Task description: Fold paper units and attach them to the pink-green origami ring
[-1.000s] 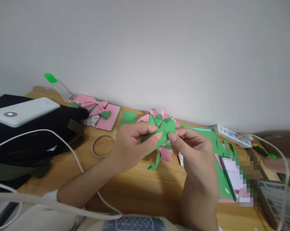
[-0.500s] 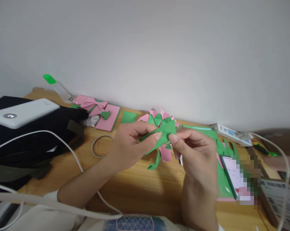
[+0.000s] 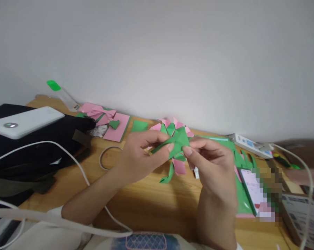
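Between both hands, above the desk, is a folded piece of green paper (image 3: 178,141). My left hand (image 3: 143,154) pinches its left side between thumb and fingers. With thumb and fingertips, my right hand (image 3: 211,159) grips its right corner. Behind and below the paper lies a pink and green folded-paper flower (image 3: 179,166), partly hidden by the hands. A curled green paper strip (image 3: 167,176) sticks out from under it toward me.
On the left, a white power bank (image 3: 29,119) lies on a black bag (image 3: 68,139). Pink paper sheets (image 3: 121,128) and a beige ring (image 3: 104,158) are nearby. A phone (image 3: 252,191), power strip (image 3: 250,145) and green folder (image 3: 242,199) are at right. White cables cross the front.
The green paper has tilted and shifted slightly between my fingers, its upper right corner now a little lower. Both hands keep their grip in nearly the same place.
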Motion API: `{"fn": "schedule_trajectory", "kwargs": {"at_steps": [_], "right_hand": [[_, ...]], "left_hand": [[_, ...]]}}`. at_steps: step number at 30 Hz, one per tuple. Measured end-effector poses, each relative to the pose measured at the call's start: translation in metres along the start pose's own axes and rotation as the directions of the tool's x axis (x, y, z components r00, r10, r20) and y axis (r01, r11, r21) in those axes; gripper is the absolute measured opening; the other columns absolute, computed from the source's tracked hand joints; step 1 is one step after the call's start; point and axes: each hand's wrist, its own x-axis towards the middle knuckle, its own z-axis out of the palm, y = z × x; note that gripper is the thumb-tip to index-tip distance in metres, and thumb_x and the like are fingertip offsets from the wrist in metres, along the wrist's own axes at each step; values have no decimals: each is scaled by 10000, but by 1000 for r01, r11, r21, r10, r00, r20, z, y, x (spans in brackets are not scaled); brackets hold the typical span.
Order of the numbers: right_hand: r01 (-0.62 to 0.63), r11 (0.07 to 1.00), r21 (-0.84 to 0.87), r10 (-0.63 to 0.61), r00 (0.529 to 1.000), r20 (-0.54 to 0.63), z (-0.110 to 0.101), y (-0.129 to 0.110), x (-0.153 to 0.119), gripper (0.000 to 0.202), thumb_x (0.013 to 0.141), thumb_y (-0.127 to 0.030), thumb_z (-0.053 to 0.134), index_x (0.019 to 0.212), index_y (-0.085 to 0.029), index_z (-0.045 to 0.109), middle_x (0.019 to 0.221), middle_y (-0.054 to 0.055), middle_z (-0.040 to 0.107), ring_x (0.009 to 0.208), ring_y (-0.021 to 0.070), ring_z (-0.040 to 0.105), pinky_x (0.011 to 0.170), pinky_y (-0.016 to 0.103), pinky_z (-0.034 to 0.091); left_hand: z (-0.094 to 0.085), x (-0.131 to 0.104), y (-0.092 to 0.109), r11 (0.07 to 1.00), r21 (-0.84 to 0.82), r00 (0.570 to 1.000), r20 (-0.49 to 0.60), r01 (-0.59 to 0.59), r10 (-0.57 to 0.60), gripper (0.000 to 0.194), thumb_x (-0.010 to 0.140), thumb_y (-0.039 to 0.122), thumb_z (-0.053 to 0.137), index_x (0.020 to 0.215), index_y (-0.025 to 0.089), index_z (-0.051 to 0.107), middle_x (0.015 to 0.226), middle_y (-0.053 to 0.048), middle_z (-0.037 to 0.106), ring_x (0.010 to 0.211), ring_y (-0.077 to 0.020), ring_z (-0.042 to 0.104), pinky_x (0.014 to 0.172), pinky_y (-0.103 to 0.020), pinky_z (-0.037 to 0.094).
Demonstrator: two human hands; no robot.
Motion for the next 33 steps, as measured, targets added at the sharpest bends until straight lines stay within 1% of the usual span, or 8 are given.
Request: {"fn": "schedule_trajectory", "kwargs": {"at_steps": [5, 8, 12, 14, 18, 24, 28, 33], "right_hand": [[1, 1000, -20, 1, 991, 137, -3, -1, 2, 89, 776, -178, 733, 696, -196, 699, 554, -38, 630, 424, 54, 480, 356, 171, 348], [4, 1000, -24, 0, 987, 160, -2, -3, 2, 92, 765, -162, 730, 688, -192, 690, 546, -38, 628, 434, 60, 493, 371, 177, 364], [15, 999, -35, -9, 988, 155, -3, -5, 0, 98, 787, -168, 716, 699, -192, 681, 547, -39, 613, 445, 62, 494, 386, 182, 367], [14, 1000, -26, -10, 987, 159, -4, -5, 0, 98, 799, -172, 714, 710, -193, 679, 541, -45, 597, 453, 61, 492, 398, 182, 370], [4, 1000, -19, -1, 988, 156, -3, -3, 0, 91, 843, -194, 687, 753, -206, 683, 606, -43, 644, 471, 54, 513, 409, 174, 372], [72, 988, -135, -70, 997, 19, 5, -1, -3, 90, 858, -221, 674, 770, -206, 682, 577, -44, 610, 477, 72, 520, 438, 197, 418], [96, 976, -194, -115, 989, -88, 12, 3, -3, 62, 836, -241, 694, 779, -216, 694, 600, -40, 606, 497, 83, 519, 458, 213, 437], [115, 975, -189, -138, 984, -115, 16, 8, -1, 56, 802, -225, 720, 773, -214, 674, 597, -45, 590, 509, 87, 520, 471, 222, 447]], "left_hand": [[-12, 5, -1, 999, 42, 982, 189, -23, 14, 256, 820, 203, 604, 569, 172, 563, 516, 44, 525, 517, -80, 463, 485, -187, 371], [-15, 6, 1, 996, 78, 976, 218, -31, 14, 303, 830, 197, 601, 535, 177, 535, 485, 48, 488, 483, -74, 406, 451, -191, 329], [-15, 6, 3, 992, 111, 980, 195, -66, 43, 310, 817, 217, 609, 517, 182, 537, 466, 45, 477, 456, -74, 374, 441, -199, 322], [-14, 5, 4, 990, 113, 982, 178, -86, 65, 290, 820, 230, 615, 540, 181, 559, 480, 45, 500, 460, -72, 395, 438, -194, 318], [-11, 4, 4, 992, 111, 993, 110, -56, 44, 302, 817, 214, 613, 527, 179, 535, 479, 55, 469, 487, -75, 421, 462, -190, 332], [-4, 3, 4, 995, 98, 1000, 12, -12, 11, 313, 818, 221, 614, 518, 172, 538, 476, 58, 454, 472, -70, 401, 458, -188, 334], [0, 2, 1, 995, 93, 998, -57, 24, -18, 281, 825, 251, 609, 555, 176, 610, 498, 31, 541, 514, -97, 470, 501, -204, 388], [6, 1, -6, 996, 24, 989, -124, 85, -81, 257, 814, 273, 644, 575, 178, 649, 552, 21, 608, 534, -105, 496, 496, -212, 384]]}}
